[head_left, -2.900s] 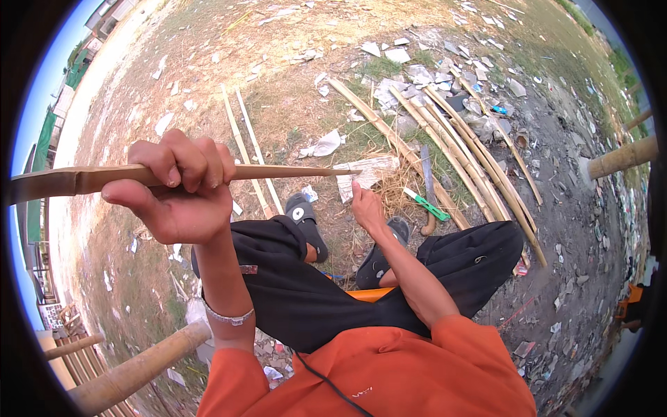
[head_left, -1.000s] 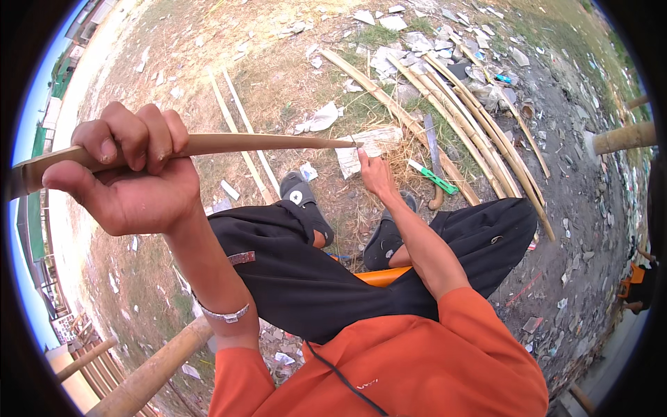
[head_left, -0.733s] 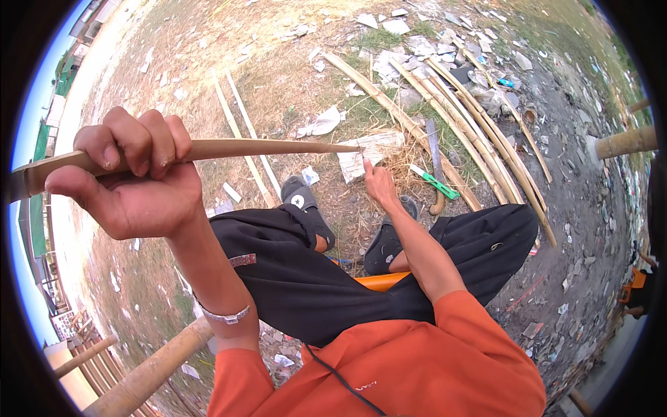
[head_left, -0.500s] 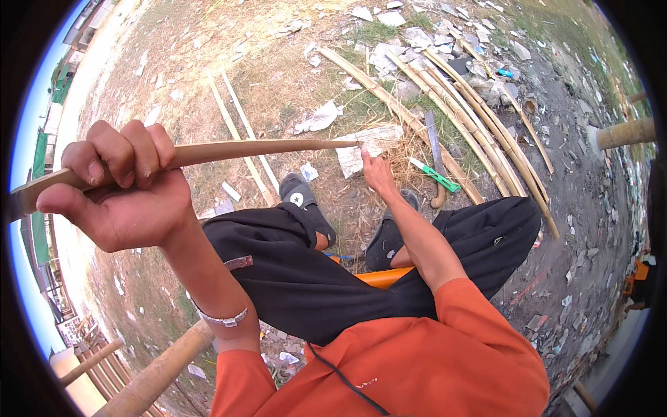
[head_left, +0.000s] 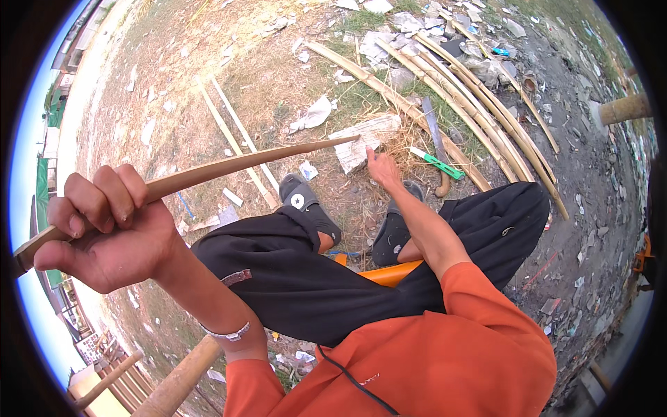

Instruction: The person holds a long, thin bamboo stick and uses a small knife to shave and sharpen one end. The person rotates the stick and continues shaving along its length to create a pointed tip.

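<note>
A long, tapering bamboo strip (head_left: 257,159) slants across the left side, with my left hand (head_left: 114,226) closed around its thick end. Its thin tip lies over a pale wooden block (head_left: 354,156) on the ground between and beyond my feet. Beside the block's right edge is my right hand (head_left: 384,170), just below the strip's tip and apart from it. One digit points up and the other fingers look curled; whatever they may hold is hidden. Right of that hand lie a green-handled cutting tool (head_left: 438,163) and a long blade (head_left: 433,125) with a curved wooden handle (head_left: 443,185).
Several long bamboo lengths (head_left: 479,115) lie at the right, and two thin strips (head_left: 240,135) at the left. Scraps and broken pieces litter the ground. Bamboo poles (head_left: 177,375) stand close at lower left and another (head_left: 625,109) at right. An orange seat (head_left: 392,273) shows beneath me.
My left hand has lowered, so the bamboo strip slopes more steeply up toward the block. My right hand has drawn slightly back from the strip's tip.
</note>
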`<state>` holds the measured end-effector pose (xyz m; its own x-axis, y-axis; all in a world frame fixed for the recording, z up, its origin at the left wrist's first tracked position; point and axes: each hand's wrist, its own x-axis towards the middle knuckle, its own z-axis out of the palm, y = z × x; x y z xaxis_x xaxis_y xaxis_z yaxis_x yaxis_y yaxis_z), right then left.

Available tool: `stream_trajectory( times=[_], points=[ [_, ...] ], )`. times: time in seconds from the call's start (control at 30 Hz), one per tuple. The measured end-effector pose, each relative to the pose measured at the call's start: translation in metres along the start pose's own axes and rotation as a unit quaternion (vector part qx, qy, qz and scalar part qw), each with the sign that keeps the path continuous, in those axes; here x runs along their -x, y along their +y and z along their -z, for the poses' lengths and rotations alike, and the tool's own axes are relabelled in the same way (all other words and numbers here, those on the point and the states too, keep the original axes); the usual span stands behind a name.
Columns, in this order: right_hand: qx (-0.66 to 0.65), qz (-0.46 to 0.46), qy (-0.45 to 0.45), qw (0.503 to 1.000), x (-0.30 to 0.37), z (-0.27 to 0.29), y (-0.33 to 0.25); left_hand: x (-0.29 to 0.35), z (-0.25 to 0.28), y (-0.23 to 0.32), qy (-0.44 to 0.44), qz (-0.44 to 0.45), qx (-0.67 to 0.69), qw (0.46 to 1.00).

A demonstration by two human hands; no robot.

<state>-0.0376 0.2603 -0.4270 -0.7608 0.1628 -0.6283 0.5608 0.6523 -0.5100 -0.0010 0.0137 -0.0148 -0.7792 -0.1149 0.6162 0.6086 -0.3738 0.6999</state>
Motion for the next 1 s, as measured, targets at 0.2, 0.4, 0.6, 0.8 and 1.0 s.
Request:
stream_trajectory(
  times=[0.2, 0.4, 0.6, 0.8, 1.0],
  points=[
    [0.030, -0.014, 0.021, 0.999, -0.010, 0.009, -0.004, -0.008, 0.001, -0.002, 0.000, 0.010, 0.015, 1.000],
    [-0.073, 0.123, -0.074, 0.987, 0.088, 0.072, -0.054, -0.016, -0.007, 0.002, -0.007, -0.004, -0.014, 1.000],
    [-0.153, 0.219, 0.012, 0.963, 0.161, 0.067, -0.074, -0.016, -0.033, -0.009, 0.107, -0.020, -0.109, 0.988],
    [-0.126, 0.200, 0.020, 0.971, 0.161, 0.073, -0.072, -0.009, -0.024, -0.002, 0.052, 0.001, -0.084, 0.995],
    [-0.158, 0.235, 0.010, 0.959, 0.196, 0.088, -0.088, -0.008, -0.016, 0.003, -0.012, 0.020, -0.014, 1.000]
  ],
)
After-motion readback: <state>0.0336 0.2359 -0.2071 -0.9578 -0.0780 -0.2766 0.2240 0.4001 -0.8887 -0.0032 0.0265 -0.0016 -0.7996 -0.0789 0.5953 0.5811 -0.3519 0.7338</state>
